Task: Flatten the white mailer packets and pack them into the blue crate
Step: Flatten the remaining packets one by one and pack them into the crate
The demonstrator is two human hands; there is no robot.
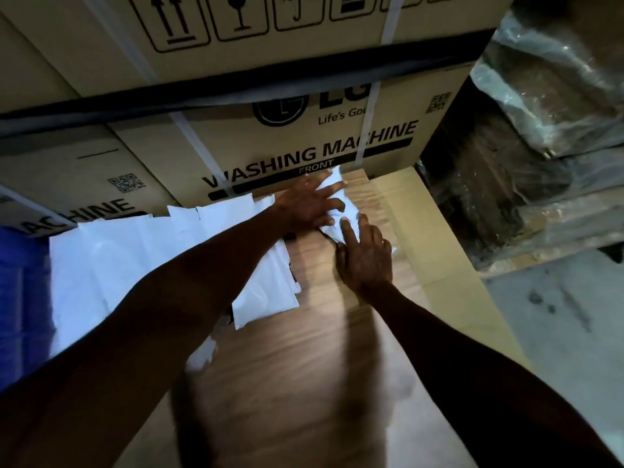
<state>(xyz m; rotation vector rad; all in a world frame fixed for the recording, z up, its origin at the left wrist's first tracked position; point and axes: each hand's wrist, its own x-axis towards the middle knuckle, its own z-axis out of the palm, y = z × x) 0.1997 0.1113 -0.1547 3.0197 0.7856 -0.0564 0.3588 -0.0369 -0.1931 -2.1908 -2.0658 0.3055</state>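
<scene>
At far left, part of the blue crate (17,282) was visible at the frame edge, its interior out of view. Just beside it, a loose heap of white mailer packets (135,265) lay overlapping on the wooden tabletop (287,383), their far edges touching the base of a cardboard carton (287,153) printed "WASHING MACHINE". A second carton (236,45) bearing handling symbols stood stacked above it, and another carton (60,177) stood to its left.

Right of the heap, one crumpled mailer packet (332,197) lay apart from the others, near the far edge of the tabletop and against the lower carton. The left hand (305,204) rested palm-down on it with fingers straight and spread, pressing it to the surface. The right hand (364,255) lay just nearer the viewer, its extended fingers pressing the near edge of the same packet; blur left it unclear whether the thumb pinched the film. Both forearms crossed the tabletop from the lower frame.

A pale cardboard sheet (439,258) bordered the tabletop on the right. Beyond it, plastic-wrapped goods (557,130) stood above a grey floor (557,332).
</scene>
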